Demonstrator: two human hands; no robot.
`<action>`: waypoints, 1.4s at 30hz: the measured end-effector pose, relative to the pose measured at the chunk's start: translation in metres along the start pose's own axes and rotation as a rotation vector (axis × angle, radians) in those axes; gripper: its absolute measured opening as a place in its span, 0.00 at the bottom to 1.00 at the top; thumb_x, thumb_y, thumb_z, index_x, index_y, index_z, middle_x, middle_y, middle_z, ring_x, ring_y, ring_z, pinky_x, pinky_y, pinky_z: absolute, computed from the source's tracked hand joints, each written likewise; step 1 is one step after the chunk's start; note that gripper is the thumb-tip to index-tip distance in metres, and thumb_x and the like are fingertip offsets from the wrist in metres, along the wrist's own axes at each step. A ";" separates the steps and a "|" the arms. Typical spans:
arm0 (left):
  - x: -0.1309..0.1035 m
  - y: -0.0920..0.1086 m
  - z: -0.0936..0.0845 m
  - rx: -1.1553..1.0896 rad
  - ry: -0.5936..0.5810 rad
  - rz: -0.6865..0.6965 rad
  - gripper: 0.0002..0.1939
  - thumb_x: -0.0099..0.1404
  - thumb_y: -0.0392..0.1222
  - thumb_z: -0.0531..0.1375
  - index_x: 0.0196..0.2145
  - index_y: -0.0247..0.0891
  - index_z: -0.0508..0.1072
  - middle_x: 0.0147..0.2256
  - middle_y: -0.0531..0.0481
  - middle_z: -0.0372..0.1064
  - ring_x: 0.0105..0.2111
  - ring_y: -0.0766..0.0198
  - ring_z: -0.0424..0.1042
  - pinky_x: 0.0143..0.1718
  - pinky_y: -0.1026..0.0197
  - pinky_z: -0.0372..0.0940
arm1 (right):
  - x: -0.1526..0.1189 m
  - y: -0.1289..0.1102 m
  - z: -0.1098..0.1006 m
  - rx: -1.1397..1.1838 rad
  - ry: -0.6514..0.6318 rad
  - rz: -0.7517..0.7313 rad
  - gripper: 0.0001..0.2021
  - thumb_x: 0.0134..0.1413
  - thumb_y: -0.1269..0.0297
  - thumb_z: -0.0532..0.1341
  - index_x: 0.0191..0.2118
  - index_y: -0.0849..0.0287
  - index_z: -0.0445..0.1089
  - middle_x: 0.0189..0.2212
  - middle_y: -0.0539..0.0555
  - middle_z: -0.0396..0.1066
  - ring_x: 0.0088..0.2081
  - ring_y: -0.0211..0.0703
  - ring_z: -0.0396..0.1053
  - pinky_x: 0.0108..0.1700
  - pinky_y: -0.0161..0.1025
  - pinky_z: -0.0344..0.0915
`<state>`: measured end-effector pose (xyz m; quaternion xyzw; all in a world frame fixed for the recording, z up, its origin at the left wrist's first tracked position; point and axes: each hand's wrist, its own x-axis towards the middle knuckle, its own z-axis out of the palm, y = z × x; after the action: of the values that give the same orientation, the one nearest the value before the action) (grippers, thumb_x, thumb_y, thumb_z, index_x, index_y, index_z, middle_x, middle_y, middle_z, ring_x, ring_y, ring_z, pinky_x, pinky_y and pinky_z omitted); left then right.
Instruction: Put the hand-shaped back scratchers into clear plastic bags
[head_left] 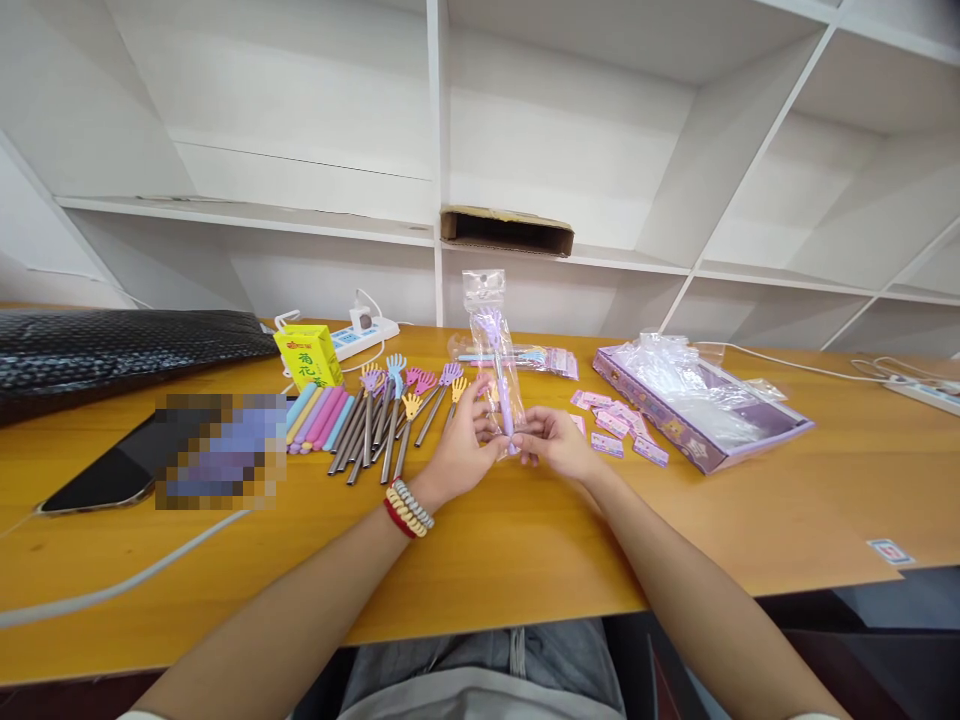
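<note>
A purple back scratcher (pixel 505 400) stands nearly upright inside a clear plastic bag (pixel 484 290), above the table. My left hand (pixel 466 440) is closed round the bag's left side, fingers pressing on the lower part. On the other side my right hand (pixel 556 442) pinches the bag's bottom end by the handle. To the left lie several hand-shaped scratcher heads on metal rods (pixel 386 425), and beside them a row of coloured handles (pixel 319 418). Small pink cards (pixel 611 425) are scattered right of my right hand. Bagged scratchers (pixel 551 360) lie behind the held one.
A purple display box (pixel 705 455) with clear bags on it sits at right. At left are a yellow drink carton (pixel 309 355), a dark phone (pixel 112 455), a black wrapped bundle (pixel 127 350) and a power strip (pixel 367 338). White shelves rise behind, with a cardboard box (pixel 506 232).
</note>
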<state>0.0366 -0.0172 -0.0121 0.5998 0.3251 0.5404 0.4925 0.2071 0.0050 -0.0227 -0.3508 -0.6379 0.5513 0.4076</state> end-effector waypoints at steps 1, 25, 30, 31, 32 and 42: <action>0.000 0.000 0.001 -0.048 0.012 -0.005 0.43 0.49 0.33 0.64 0.58 0.46 0.48 0.46 0.43 0.64 0.35 0.65 0.70 0.40 0.59 0.66 | 0.000 0.000 0.000 0.006 0.001 -0.008 0.16 0.41 0.57 0.66 0.32 0.61 0.63 0.20 0.49 0.69 0.18 0.35 0.65 0.19 0.32 0.60; 0.006 -0.003 0.001 -0.115 -0.141 -0.161 0.24 0.50 0.38 0.65 0.46 0.31 0.71 0.42 0.42 0.72 0.41 0.56 0.71 0.45 0.53 0.66 | 0.002 0.003 0.001 -0.056 0.079 -0.080 0.14 0.41 0.59 0.65 0.23 0.59 0.59 0.19 0.46 0.64 0.20 0.33 0.62 0.23 0.33 0.60; 0.006 -0.004 0.001 -0.115 -0.117 -0.157 0.24 0.52 0.38 0.63 0.47 0.33 0.70 0.44 0.43 0.71 0.42 0.57 0.70 0.44 0.53 0.66 | -0.001 0.001 0.002 -0.246 0.093 -0.113 0.12 0.46 0.57 0.62 0.25 0.59 0.60 0.20 0.47 0.64 0.21 0.33 0.60 0.24 0.32 0.57; 0.006 -0.004 0.001 -0.113 -0.108 -0.160 0.24 0.52 0.39 0.62 0.48 0.33 0.69 0.44 0.43 0.71 0.42 0.57 0.70 0.43 0.54 0.67 | -0.002 0.000 0.002 -0.311 0.104 -0.130 0.12 0.47 0.57 0.61 0.25 0.60 0.60 0.20 0.47 0.64 0.21 0.32 0.60 0.24 0.32 0.56; 0.006 -0.004 0.001 -0.107 -0.095 -0.163 0.24 0.53 0.39 0.62 0.48 0.33 0.69 0.44 0.42 0.70 0.42 0.57 0.70 0.42 0.54 0.67 | -0.003 -0.001 0.002 -0.376 0.108 -0.150 0.12 0.47 0.57 0.61 0.25 0.60 0.61 0.19 0.46 0.63 0.21 0.32 0.59 0.23 0.31 0.56; 0.010 -0.011 -0.003 0.028 0.093 -0.160 0.20 0.52 0.40 0.62 0.43 0.32 0.69 0.38 0.44 0.71 0.34 0.62 0.70 0.34 0.58 0.68 | 0.001 -0.001 -0.028 -0.863 0.165 -0.194 0.06 0.46 0.71 0.55 0.31 0.60 0.67 0.25 0.50 0.70 0.26 0.34 0.65 0.30 0.31 0.59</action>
<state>0.0375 -0.0036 -0.0195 0.5530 0.4021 0.5221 0.5098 0.2325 0.0172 -0.0199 -0.4700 -0.8047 0.1642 0.3233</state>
